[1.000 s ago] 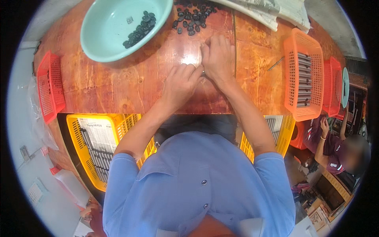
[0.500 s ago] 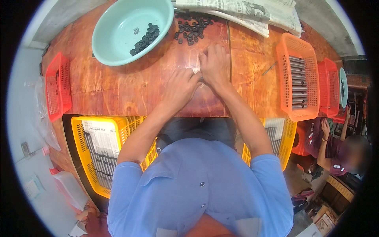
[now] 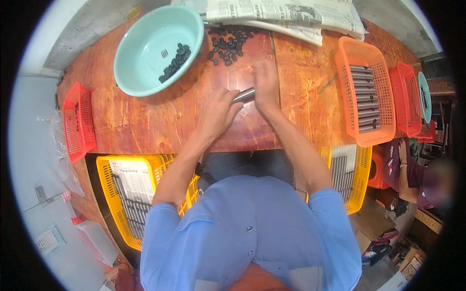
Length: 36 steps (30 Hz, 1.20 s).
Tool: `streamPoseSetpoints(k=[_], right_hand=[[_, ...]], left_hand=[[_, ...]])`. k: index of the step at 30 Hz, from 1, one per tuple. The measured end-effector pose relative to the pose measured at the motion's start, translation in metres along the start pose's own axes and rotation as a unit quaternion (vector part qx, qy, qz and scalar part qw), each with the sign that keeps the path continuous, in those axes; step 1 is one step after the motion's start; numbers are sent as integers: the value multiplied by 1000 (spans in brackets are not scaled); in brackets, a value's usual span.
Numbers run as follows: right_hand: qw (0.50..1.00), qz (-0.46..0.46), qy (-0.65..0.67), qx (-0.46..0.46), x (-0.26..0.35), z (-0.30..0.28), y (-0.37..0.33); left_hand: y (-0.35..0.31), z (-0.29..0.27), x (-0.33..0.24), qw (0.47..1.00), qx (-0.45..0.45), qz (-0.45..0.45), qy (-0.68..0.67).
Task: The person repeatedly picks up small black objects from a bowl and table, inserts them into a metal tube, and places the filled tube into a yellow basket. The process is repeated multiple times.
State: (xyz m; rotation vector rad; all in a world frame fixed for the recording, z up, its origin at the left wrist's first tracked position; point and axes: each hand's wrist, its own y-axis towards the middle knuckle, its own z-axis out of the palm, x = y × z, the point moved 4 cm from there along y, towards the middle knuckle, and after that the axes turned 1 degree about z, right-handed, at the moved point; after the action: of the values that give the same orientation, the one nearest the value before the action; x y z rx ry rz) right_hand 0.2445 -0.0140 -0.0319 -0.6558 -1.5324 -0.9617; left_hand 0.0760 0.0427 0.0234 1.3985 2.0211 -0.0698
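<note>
A short grey metal tube [image 3: 243, 95] slants between my hands, low over the wooden table. My left hand [image 3: 216, 111] is closed around its left end. At the tube's other end is my right hand [image 3: 266, 89], its fingers smeared by motion, so whether it grips the tube cannot be made out. Ahead of my hands lies a loose heap of small black oval pieces [image 3: 228, 48]. More such black pieces [image 3: 175, 63] rest in the pale green basin [image 3: 128, 80] at the far left.
Folded newspaper [image 3: 272, 12] lies along the far edge. On the right, an orange basket [image 3: 343, 92] holds several grey tubes [image 3: 365, 97], beside a red basket [image 3: 405, 97]. Another red basket [image 3: 79, 126] stands left. Yellow crates [image 3: 109, 194] with rods sit below the table. A person [image 3: 422, 179] is at right.
My right hand has turned and its fingers have become blurred. The tube between my hands now shows, where both hands covered most of it before. The view has shifted slightly.
</note>
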Motion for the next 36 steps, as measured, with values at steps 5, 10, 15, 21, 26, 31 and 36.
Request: streamPoseSetpoints(k=[5,10,15,21,26,31,36], right_hand=[[997,56,49,-32,0,-14,-3],[1000,-10,-17,21,5,-4,-5],[999,25,-18,36,-1,-7,-6],[996,7,-76,50,10,-6,-6],[993,85,-2,87,0,-9,-15],[923,122,126,343,59,-22,-65],[920,16,-12,391,75,-21,-94]], left_hand=[[-17,-7,-12,828,-6,-210,-519],[-41,-14,-36,757,-13,-206,-620],[-50,-23,-51,827,-52,-167,-534],[-58,-15,-41,849,-82,-106,-511],[-50,-13,-43,856,-101,-70,-503],[-38,-18,-40,834,-142,-53,-530],[-40,-9,-37,900,-134,-9,-414]])
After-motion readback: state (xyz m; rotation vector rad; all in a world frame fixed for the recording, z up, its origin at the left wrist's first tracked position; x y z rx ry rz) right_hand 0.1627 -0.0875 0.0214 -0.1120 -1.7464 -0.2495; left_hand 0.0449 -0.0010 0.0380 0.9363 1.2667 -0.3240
